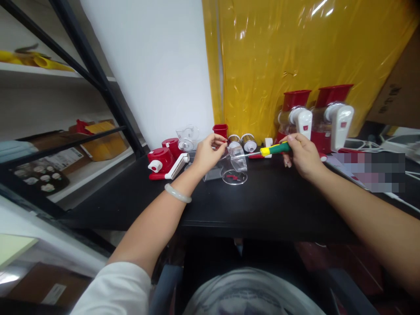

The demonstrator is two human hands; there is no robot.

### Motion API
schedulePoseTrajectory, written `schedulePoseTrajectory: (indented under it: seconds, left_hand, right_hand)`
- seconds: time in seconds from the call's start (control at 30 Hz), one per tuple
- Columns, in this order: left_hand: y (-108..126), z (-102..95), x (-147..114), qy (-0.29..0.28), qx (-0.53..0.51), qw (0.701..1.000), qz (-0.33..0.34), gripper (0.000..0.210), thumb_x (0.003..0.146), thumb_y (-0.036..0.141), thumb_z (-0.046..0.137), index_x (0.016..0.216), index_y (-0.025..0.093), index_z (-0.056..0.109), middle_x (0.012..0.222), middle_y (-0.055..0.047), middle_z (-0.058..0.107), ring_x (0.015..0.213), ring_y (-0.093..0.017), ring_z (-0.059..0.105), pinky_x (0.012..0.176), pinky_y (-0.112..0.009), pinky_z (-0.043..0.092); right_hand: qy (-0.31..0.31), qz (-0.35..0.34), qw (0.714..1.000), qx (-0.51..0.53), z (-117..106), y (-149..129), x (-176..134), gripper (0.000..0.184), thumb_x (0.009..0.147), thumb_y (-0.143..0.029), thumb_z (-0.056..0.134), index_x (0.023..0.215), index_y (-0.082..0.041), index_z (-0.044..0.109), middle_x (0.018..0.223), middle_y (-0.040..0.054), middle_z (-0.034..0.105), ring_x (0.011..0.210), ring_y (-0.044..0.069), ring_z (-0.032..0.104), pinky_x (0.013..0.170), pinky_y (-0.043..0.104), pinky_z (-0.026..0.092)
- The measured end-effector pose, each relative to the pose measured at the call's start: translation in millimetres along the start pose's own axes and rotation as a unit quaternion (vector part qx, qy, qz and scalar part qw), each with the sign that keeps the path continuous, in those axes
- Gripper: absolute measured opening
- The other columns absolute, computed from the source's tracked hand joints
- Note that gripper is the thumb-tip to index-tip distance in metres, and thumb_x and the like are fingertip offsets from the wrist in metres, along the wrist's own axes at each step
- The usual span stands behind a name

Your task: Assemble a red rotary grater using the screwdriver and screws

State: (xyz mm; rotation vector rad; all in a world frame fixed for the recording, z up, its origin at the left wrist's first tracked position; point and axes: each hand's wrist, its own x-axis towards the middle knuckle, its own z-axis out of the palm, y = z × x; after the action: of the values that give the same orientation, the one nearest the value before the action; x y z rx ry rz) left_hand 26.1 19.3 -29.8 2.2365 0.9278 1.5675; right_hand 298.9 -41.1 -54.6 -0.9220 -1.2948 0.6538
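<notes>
My right hand [302, 153] is closed around the green and yellow handle of a screwdriver [276, 149]. The screwdriver lies nearly level, its metal shaft pointing left to the clear plastic housing [238, 158] of a drum grater. My left hand [213, 151] is at the left side of this housing, thumb and fingers pinched together. A tiny spot of red shows at its fingertips; what they hold is too small to name. Small red pieces [232, 177] show through the housing's round clear rim on the black table.
Two metal grater drums [248, 142] and a red hopper [220, 130] are behind my left hand. Red bases [160, 162] with a white crank [177, 166] are at left. Two assembled red and white graters [333, 118] stand at right, near white cables. A shelf rack [98, 83] is on the left.
</notes>
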Motion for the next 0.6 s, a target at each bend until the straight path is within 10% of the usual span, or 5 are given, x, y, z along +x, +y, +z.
schedulePoseTrajectory:
  seconds: [0.6]
  left_hand:
    - [0,-1.3,-1,-0.025,0.011,1.0,-0.005,0.015,0.085,0.008,0.057,0.089,0.018,0.067,0.086,-0.003,0.072,0.08,-0.016,0.067,0.073,-0.03,0.054]
  right_hand:
    - [-0.029,0.007,0.997,0.069,-5,13,7,0.014,0.078,-0.032,0.056,0.09,-0.025,0.054,0.06,-0.001,0.055,0.044,0.015,0.053,0.041,0.03,0.045]
